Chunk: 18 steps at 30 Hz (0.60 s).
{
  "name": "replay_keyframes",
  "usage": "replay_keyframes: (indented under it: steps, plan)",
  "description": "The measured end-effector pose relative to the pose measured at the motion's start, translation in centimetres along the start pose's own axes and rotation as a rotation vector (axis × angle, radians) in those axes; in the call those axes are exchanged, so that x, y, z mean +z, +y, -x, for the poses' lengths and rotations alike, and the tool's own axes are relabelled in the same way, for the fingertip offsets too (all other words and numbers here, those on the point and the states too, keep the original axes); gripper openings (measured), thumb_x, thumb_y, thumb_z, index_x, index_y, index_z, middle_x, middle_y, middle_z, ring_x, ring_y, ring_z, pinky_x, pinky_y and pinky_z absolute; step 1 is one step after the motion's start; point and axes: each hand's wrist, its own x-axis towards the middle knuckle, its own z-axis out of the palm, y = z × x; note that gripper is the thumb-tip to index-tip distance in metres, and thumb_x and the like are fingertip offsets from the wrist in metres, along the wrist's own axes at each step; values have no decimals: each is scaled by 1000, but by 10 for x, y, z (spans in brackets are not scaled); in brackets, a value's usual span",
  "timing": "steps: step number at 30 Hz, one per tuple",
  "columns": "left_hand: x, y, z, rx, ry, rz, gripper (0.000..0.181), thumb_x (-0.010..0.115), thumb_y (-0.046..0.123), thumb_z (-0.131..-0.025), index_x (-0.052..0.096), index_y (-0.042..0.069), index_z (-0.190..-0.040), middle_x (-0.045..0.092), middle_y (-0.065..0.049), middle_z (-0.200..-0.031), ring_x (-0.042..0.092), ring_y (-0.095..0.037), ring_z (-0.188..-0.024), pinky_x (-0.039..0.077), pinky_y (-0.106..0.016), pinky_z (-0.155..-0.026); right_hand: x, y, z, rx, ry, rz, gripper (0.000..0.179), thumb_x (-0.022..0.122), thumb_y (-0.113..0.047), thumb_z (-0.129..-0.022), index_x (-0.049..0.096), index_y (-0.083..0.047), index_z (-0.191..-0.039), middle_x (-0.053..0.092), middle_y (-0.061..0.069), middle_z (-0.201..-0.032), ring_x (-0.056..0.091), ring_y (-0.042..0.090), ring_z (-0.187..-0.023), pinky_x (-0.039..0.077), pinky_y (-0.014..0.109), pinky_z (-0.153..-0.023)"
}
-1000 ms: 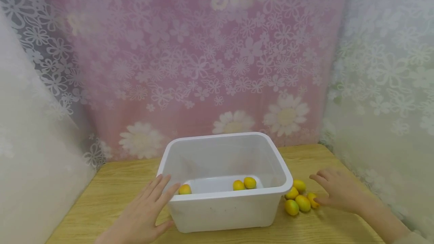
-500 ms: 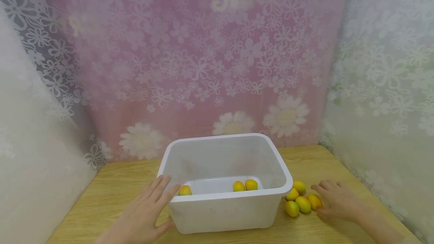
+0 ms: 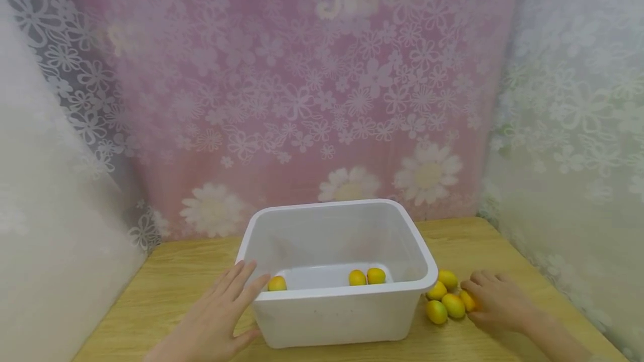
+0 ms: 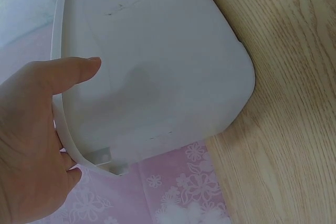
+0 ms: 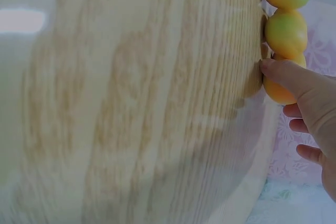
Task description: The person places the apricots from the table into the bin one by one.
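Observation:
A white plastic bin (image 3: 332,317) stands on the wooden table. My left hand (image 3: 211,312) rests at its front left corner, fingers straight over the rim; the thumb lies along the outer front wall in the left wrist view. Right of the bin, several small oval fruits (image 3: 454,306), yellow-orange with green tinges, lie in a cluster. My right hand (image 3: 500,301) pinches the rightmost fruit (image 5: 278,92) between thumb and fingers, low by the tabletop. Its fingertips are partly hidden behind that fruit. Inside the bin are three like fruits, one at left (image 3: 276,284) and two at right (image 3: 375,276).
The wooden table (image 3: 166,289) is enclosed by a pink flowered curtain (image 3: 302,99) behind and pale flowered sheets at left and right. The bin's raised rim (image 3: 347,290) lies between the fruit cluster and the bin's inside.
My right hand has come down and closed on the rightmost fruit of the cluster. The left hand stays at the bin's corner. The view has shifted slightly.

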Motion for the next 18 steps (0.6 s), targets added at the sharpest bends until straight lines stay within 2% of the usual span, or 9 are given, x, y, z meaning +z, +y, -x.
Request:
replay_keyframes:
  steps: [2, 7, 10, 14, 16, 18]
  plan:
    - [0, 0, 0, 0, 3, -4, 84, 73, 42, -75, 35, 13, -144, 37, -18, -145, 37, -36, -131, -10, -18, -110, 1, 0, 0, -10, 5, 2, 44, 79, -40, -62, 64, -15, -95, 51, -7, -86, 51, 17, -82, 45, 41, -68]
    - [-2, 1, 0, -27, -40, 24, 84, 72, 42, -76, 32, 16, -146, 33, -18, -147, 34, -36, -133, -11, -17, -110, 2, 0, 0, -5, 17, -4, 43, 80, -40, -61, 64, -16, -93, 50, -9, -86, 50, 15, -80, 43, 37, -65]
    - [-3, 2, 0, -56, -74, 47, 83, 70, 44, -78, 31, 17, -147, 31, -16, -149, 32, -34, -135, 10, -33, -115, 0, 2, 0, -2, 32, -19, 42, 80, -39, -60, 64, -17, -92, 49, -10, -85, 49, 15, -80, 41, 36, -64]
    - [-4, 2, -1, -82, -113, 74, 81, 65, 50, -82, 30, 18, -147, 29, -16, -150, 30, -35, -136, 33, -54, -102, -4, 5, -1, 8, 34, -39, 43, 81, -39, -60, 65, -16, -92, 50, -9, -85, 50, 16, -81, 42, 37, -65]
    - [-4, 2, -1, -81, -113, 81, 80, 65, 49, -82, 30, 18, -147, 29, -16, -150, 30, -35, -136, 29, -50, -107, -6, 7, -2, 18, 34, -44, 43, 81, -40, -60, 66, -15, -92, 51, -9, -85, 51, 16, -81, 43, 37, -65]
    - [-4, 2, -1, -66, -95, 73, 81, 67, 47, -81, 31, 17, -147, 30, -17, -150, 31, -35, -135, 17, -39, -114, -9, 9, -3, 24, 30, -49, 44, 81, -40, -60, 66, -15, -92, 51, -9, -85, 50, 15, -79, 44, 36, -64]
